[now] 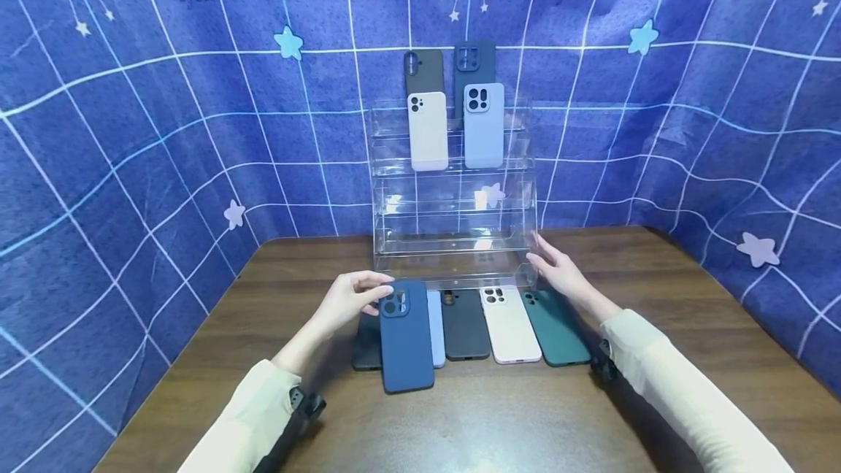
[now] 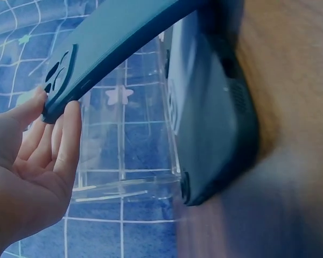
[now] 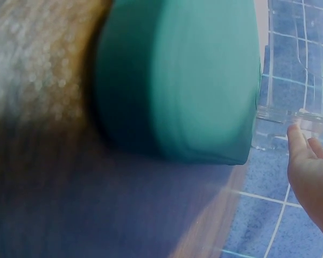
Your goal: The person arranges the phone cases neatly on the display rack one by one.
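Observation:
My left hand (image 1: 351,300) pinches the camera end of a dark blue phone case (image 1: 407,352), thumb on its face and fingers beyond its edge. In the left wrist view this blue case (image 2: 116,45) slants up from the table. It overlaps a dark phone case (image 1: 368,345) and a light blue phone case (image 1: 436,327) in the head view. My right hand (image 1: 558,268) is at the lower right side of a clear tiered display stand (image 1: 453,245), fingers extended along its edge. A green phone case (image 1: 557,331) lies just in front of that hand.
A black phone case (image 1: 465,327) and a white phone case (image 1: 511,327) lie before the stand. Its upper tiers hold a grey-green case (image 1: 424,71), a navy case (image 1: 482,63), a cream case (image 1: 428,133) and a pale blue case (image 1: 484,137). Behind hangs a blue cloth (image 1: 197,86).

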Tool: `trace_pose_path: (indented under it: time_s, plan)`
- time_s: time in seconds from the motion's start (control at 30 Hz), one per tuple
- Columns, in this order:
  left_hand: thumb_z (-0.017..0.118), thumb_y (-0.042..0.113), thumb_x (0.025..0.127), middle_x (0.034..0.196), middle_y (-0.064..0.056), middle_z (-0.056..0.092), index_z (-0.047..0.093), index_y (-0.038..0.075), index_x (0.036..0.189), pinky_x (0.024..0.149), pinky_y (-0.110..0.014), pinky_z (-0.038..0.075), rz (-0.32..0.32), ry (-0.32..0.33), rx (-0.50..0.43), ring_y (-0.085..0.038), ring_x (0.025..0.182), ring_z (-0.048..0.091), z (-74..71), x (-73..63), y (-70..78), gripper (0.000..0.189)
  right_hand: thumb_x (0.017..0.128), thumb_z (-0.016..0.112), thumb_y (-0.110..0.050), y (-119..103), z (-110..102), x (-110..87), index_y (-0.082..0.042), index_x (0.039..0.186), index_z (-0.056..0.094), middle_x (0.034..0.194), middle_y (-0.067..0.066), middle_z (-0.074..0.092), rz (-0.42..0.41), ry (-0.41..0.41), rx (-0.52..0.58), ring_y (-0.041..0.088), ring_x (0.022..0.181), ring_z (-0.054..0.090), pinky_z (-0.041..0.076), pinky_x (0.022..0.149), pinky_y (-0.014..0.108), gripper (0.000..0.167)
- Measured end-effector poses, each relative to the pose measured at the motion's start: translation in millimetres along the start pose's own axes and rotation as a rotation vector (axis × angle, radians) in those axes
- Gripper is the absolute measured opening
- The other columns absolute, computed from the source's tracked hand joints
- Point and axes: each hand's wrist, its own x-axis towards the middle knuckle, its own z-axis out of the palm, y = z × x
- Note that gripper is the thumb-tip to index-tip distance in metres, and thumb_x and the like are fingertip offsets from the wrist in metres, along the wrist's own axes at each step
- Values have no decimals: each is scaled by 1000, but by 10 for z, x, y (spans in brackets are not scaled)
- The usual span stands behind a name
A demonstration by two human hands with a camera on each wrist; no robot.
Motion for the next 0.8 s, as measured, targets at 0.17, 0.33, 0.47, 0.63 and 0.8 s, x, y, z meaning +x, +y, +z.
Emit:
trace_pose_path:
  time_s: [0.17, 0.33, 0.47, 0.63, 0.8]
  plan:
    - [65, 22, 89, 105, -15, 69, 66, 2, 112, 63, -33, 58, 26, -10, 0, -15, 80, 67, -26, 89, 95, 31, 98, 49, -32, -8, -7, -5, -11, 150, 16, 151, 19, 25, 8, -7, 22, 36, 126, 45, 43, 99, 40, 66]
    - [65, 22, 89, 107, -18, 68, 65, 2, 114, 64, -33, 58, 61, -19, 14, -18, 77, 66, -101, 170, 242, 32, 97, 49, -34, 9, 0, 2, -12, 150, 14, 153, 17, 21, 11, -19, 31, 37, 129, 41, 40, 101, 43, 67]
    - [64, 21, 90, 109, -20, 67, 65, 1, 115, 65, -34, 58, 81, -14, 24, -22, 74, 68, -153, 215, 448, 32, 97, 50, -34, 22, 19, 7, -12, 150, 15, 152, 17, 24, 12, -16, 47, 35, 128, 42, 42, 100, 41, 68]
    - [66, 29, 88, 113, -15, 66, 66, 6, 114, 66, -34, 58, 119, 22, 38, -19, 73, 69, -201, 386, 509, 35, 97, 50, -33, 20, 28, 15, -12, 150, 15, 151, 19, 26, 7, -13, 64, 35, 127, 43, 42, 100, 39, 67]
    - [66, 35, 87, 120, -9, 64, 67, 12, 113, 69, -33, 58, 137, 56, 44, -19, 72, 69, -243, 519, 607, 35, 97, 50, -32, 16, 12, 3, -14, 151, 14, 152, 18, 24, 12, -21, 68, 36, 129, 42, 40, 101, 42, 67]
